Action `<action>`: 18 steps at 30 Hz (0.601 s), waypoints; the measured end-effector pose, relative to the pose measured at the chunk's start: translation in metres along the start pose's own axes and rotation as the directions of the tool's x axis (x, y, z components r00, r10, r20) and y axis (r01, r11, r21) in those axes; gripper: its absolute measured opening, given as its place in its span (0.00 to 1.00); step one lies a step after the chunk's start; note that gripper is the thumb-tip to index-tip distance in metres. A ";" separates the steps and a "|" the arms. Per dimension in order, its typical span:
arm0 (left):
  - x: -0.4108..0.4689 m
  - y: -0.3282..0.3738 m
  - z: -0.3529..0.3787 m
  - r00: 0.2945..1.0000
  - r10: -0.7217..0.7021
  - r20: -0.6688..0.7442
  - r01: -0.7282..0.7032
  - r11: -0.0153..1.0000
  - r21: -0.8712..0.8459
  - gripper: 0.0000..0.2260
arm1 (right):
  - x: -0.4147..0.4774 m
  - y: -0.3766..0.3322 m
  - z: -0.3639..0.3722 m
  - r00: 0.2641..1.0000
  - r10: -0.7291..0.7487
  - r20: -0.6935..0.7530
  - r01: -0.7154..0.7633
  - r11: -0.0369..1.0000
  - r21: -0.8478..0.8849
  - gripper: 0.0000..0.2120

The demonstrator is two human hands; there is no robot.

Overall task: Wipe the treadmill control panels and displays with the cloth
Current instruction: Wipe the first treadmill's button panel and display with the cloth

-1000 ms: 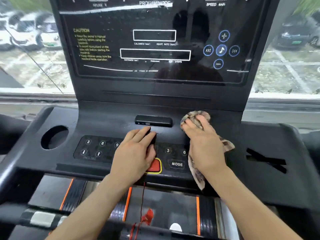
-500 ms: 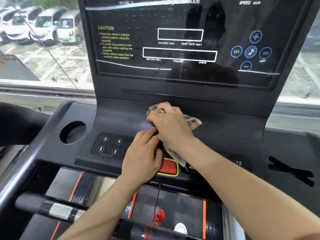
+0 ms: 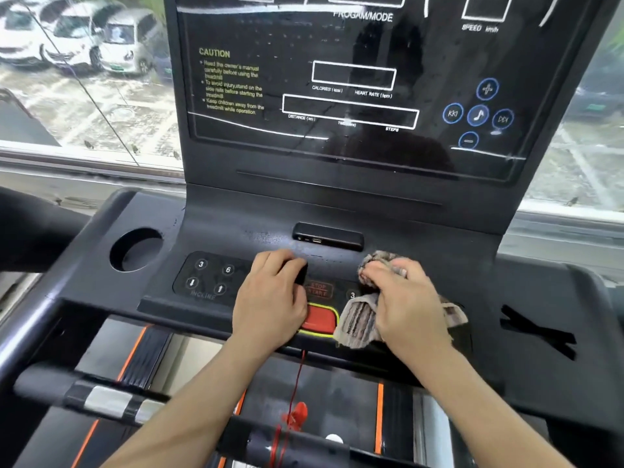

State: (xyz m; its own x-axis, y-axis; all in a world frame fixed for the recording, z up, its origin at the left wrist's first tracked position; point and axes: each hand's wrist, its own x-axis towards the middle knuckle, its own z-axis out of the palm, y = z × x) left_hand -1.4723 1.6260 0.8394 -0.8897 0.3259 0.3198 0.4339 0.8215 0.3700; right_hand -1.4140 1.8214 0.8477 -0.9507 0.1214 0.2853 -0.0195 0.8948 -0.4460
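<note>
Glossy, reflective display (image 3: 354,79); matt, finely textured plastic console (image 3: 236,228); soft striped cloth (image 3: 359,324); handlebar (image 3: 108,401) bands look like metal.

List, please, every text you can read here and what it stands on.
"PROGAM/MODE": display, top.
"SPEED km/h": display, top right.
"CAUTION": display, left; fine print below blurred.
"CALORIES (kcal)": display.
"HEART RATE (bpm)": display.
"DISTANCE (km)": display.
"STEPS": display; the label before it is blurred.
"3": left keypad.
"6": left keypad.
"INCLINE": left keypad.
"STOP START": panel centre, faint.
"3": panel, beside cloth.
</note>
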 end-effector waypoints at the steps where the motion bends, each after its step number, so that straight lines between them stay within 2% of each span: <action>1: -0.001 0.000 0.000 0.999 0.020 -0.030 -0.020 1.000 -0.019 0.16 | 0.001 -0.012 0.006 0.998 -0.057 0.032 0.058 0.998 -0.040 0.19; 4: -0.003 -0.001 -0.001 0.992 0.043 -0.121 -0.053 0.995 -0.083 0.16 | 0.023 -0.048 0.028 0.977 -0.173 0.125 0.189 0.973 -0.130 0.18; 8: 0.002 -0.003 -0.003 0.979 -0.154 -0.131 0.125 0.969 -0.211 0.19 | 0.043 -0.071 0.047 0.949 -0.227 0.220 0.254 0.962 -0.102 0.19; 11: 0.000 -0.004 0.001 0.996 -0.067 -0.061 0.059 0.989 -0.134 0.20 | 0.030 -0.054 0.028 0.944 -0.255 0.210 0.271 0.961 -0.051 0.19; 14: 0.000 -0.006 0.004 0.996 -0.081 -0.037 0.079 0.995 -0.069 0.19 | 0.006 0.012 -0.003 0.986 -0.157 0.057 0.159 0.987 -0.025 0.22; 16: -0.001 -0.004 0.003 0.996 -0.085 -0.019 0.084 0.995 -0.053 0.19 | 0.003 0.041 -0.021 0.999 0.034 0.028 -0.033 0.999 -0.036 0.21; 18: -0.003 -0.003 0.003 0.999 -0.050 -0.003 0.050 0.998 -0.041 0.19 | 0.006 0.043 -0.017 0.987 0.162 0.002 -0.162 0.987 -0.015 0.22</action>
State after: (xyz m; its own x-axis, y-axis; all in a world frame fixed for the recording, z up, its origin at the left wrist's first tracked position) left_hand -1.4716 1.6241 0.8352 -0.9098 0.2832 0.3034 0.3946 0.8168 0.4209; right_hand -1.4149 1.8683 0.8444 -0.9419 0.2639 0.2078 0.1391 0.8695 -0.4739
